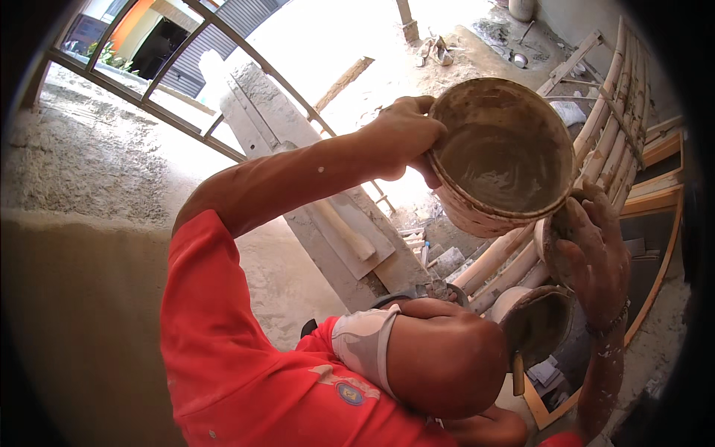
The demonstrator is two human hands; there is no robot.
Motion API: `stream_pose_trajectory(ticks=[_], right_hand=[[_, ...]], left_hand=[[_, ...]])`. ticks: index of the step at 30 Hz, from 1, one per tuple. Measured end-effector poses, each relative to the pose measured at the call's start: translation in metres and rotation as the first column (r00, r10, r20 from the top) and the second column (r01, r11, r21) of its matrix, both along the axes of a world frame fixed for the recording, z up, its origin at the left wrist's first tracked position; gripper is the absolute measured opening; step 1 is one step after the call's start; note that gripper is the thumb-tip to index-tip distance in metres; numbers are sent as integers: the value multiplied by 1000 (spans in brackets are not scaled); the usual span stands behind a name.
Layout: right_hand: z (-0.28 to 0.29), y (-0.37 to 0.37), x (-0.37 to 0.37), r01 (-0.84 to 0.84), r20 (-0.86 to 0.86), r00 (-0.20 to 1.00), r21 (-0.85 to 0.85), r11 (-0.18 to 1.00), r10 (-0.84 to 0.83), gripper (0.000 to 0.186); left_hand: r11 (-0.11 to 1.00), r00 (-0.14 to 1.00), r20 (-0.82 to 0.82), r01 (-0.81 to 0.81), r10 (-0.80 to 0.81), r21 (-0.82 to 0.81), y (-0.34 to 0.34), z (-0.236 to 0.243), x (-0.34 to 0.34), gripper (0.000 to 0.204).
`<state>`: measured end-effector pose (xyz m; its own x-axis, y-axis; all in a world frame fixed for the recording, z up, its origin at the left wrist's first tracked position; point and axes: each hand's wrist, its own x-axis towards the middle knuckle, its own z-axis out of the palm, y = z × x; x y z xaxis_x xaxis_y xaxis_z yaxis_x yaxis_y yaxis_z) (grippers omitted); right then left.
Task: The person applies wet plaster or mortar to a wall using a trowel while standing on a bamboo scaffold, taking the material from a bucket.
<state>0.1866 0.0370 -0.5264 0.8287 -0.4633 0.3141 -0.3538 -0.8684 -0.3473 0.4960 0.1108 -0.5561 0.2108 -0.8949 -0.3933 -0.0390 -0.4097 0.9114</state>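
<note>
My left hand (406, 138) grips the left rim of a grimy bucket (465, 208), tilted to show wet grey mix (503, 164) inside. My right hand (596, 246) is curled on a smaller round, mud-coated object (551, 249) against the bucket's right side; its exact shape is partly hidden. Below it sits another coated container (544, 324) with a short handle (519, 372) hanging at its edge. A bare rounded body part (447, 357) with a pale grey band fills the lower middle, among red clothing; I cannot make out whose it is.
A long dusty plank (328, 253) runs diagonally behind my left arm. Bamboo poles (625, 89) lean along the right beside a wooden frame (655, 208). A rough wall (89, 164) and metal window frame (145, 95) are at left. Rubble and small vessels (436, 52) lie on the bright ground.
</note>
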Motion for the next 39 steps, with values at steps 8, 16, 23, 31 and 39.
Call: stream_pose_trajectory(ticks=[8,16,23,31,39], right_hand=[[-47,-27,-60,53,-93,995,142,988,-40,50],[-76,-14,-149,441,-235,897,395,806,-375,53],[-97,-7,-191,512,-322,853,356,782,-411,57],[-95,13,-196,692,-444,720,398,602,-534,53],[-107,59,-242,770,-609,572,167,616,-550,48]], left_hand=[[527,527,-20,-850,850,6,57,-39,145,25],[31,40,-163,-998,986,-58,99,-101,326,46],[-77,-75,-38,-996,996,-53,107,-134,390,49],[-74,-87,170,-994,982,-79,136,-162,413,54],[269,132,661,-957,738,-110,100,-178,389,61]])
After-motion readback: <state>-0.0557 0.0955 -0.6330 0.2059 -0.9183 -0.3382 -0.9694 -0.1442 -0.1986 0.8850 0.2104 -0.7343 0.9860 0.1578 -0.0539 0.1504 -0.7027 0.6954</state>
